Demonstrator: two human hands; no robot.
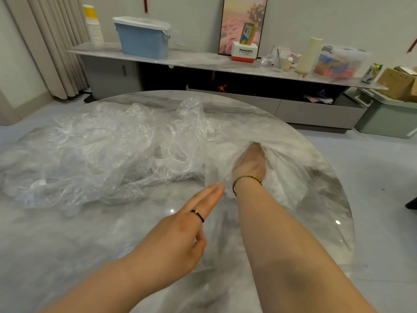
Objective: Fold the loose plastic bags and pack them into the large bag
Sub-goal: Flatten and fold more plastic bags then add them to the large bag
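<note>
A heap of crumpled clear plastic bags (97, 152) lies across the left and middle of the round marble table (94, 240). To its right lies a large clear bag (291, 168) with its mouth towards me. My right hand (251, 163) is pushed inside that bag up to the wrist and shows dimly through the film; its fingers look stretched forward, and whether they hold anything is hidden. My left hand (191, 220) reaches out flat, fingers straight and together, the fingertips touching the bag's mouth edge just left of my right wrist.
The table's far and right edge curves close behind the large bag. Beyond it stands a long low cabinet (203, 62) carrying a blue bin (144, 39), stacked paper cups (94, 28), a Panasonic box (244, 54) and a storage box (340, 61). A grey crate (388, 118) sits on the floor at right.
</note>
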